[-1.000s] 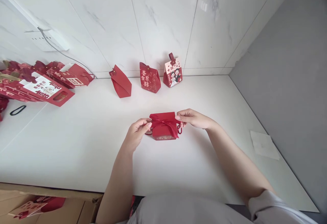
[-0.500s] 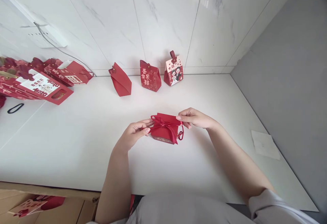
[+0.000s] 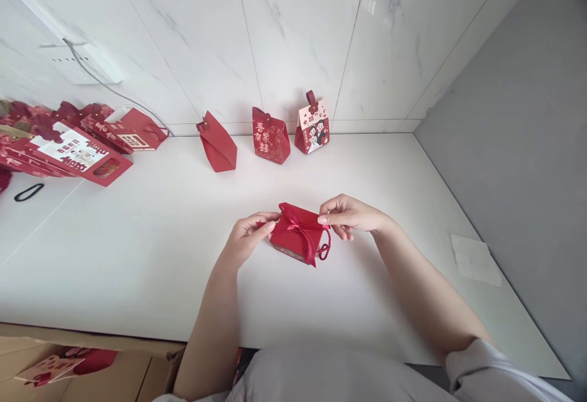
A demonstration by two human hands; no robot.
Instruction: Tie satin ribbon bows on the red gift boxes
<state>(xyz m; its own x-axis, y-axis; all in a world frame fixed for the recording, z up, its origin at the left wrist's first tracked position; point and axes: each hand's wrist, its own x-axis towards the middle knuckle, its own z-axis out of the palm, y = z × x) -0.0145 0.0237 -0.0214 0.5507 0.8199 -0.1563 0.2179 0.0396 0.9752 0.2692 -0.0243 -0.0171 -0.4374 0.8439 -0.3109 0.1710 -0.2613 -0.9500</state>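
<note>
A small red gift box (image 3: 293, 244) lies on the white table in front of me, with a red satin ribbon (image 3: 300, 227) tied in a bow across its top. At the box's left side my left hand (image 3: 250, 237) is closed, thumb against fingers, and a bit of red ribbon shows between them. My right hand (image 3: 347, 214) pinches the ribbon by the box's right upper corner, its other fingers curled beneath. From the right side hangs a twisted red cord (image 3: 324, 248) with a knotted loop. One ribbon tail drapes over the front edge.
Three red gift boxes stand by the tiled wall: a plain one (image 3: 219, 145), a lettered one (image 3: 271, 138) and one with a couple (image 3: 313, 127). Several red bags (image 3: 87, 154) crowd the left. A black loop (image 3: 29, 192), a white paper (image 3: 476, 259) and a cardboard box (image 3: 132, 359) are also here.
The left hand has shifted slightly right, closer to the box. The bow's left loop has drawn in, and the box has turned a little. The right hand has stayed nearly in place.
</note>
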